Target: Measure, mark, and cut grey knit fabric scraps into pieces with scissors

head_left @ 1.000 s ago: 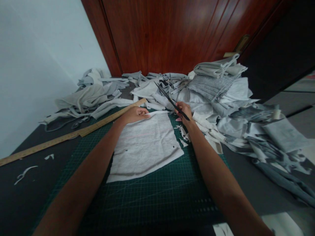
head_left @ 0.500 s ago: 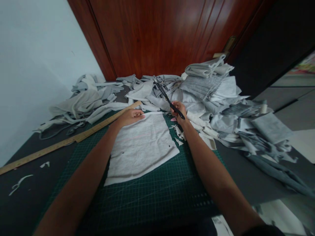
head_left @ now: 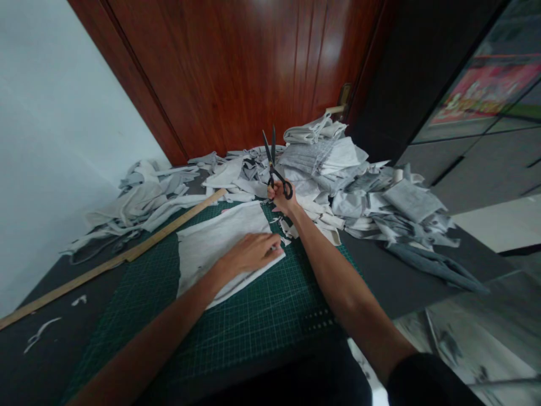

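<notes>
Setting: I read this as a fabric-cutting workspace; whether the room belongs to a home or a small workshop, I cannot tell. Evidence: gridded green cutting mat (head_left: 236,341) on my dark tabletop (head_left: 393,287), with wooden ruler (head_left: 169,228) and the black scissors (head_left: 270,160) I hold. Heaped grey and off-white fabric (head_left: 315,158) surrounds the mat. Indoors: panelled reddish-brown door (head_left: 236,73) with lever handle (head_left: 336,109), white wall (head_left: 63,113), grey cabinet fronts (head_left: 477,175).

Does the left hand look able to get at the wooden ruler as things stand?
Probably yes: the left hand is over the white cloth, and the wooden ruler lies uncovered to the cloth's left.
</notes>
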The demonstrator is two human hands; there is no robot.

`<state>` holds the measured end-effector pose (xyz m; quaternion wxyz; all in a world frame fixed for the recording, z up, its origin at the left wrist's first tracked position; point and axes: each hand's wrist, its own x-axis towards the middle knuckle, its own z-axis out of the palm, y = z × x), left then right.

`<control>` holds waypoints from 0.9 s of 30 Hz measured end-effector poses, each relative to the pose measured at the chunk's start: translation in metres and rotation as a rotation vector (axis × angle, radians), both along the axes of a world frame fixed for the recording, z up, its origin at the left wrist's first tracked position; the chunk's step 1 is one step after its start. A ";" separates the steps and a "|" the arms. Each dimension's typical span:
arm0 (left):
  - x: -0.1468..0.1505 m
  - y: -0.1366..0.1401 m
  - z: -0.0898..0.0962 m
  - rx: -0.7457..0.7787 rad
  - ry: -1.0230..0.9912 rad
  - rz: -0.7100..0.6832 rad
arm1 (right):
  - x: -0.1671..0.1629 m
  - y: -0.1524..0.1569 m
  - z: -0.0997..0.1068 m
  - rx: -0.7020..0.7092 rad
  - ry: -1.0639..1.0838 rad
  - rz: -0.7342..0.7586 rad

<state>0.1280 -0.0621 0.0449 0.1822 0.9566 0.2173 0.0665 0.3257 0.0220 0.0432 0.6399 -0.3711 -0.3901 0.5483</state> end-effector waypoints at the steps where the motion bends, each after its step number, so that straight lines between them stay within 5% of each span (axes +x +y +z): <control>1: 0.002 -0.020 -0.006 0.071 0.035 -0.043 | 0.002 -0.006 0.004 0.004 0.020 0.038; 5: -0.014 -0.067 -0.016 0.167 0.128 -0.114 | 0.023 -0.042 0.022 -0.045 0.035 0.250; 9: -0.051 -0.075 -0.008 0.177 0.189 -0.152 | 0.050 -0.091 0.031 -0.179 -0.008 0.682; 13: -0.087 -0.080 -0.004 0.153 0.146 -0.190 | 0.065 -0.152 0.022 -0.262 -0.119 0.861; 20: -0.119 -0.099 -0.019 0.146 -0.022 -0.129 | 0.084 -0.253 -0.007 -0.591 0.017 0.722; 27: -0.122 -0.097 -0.024 -0.028 -0.253 -0.098 | 0.119 -0.280 -0.006 -0.725 -0.082 0.700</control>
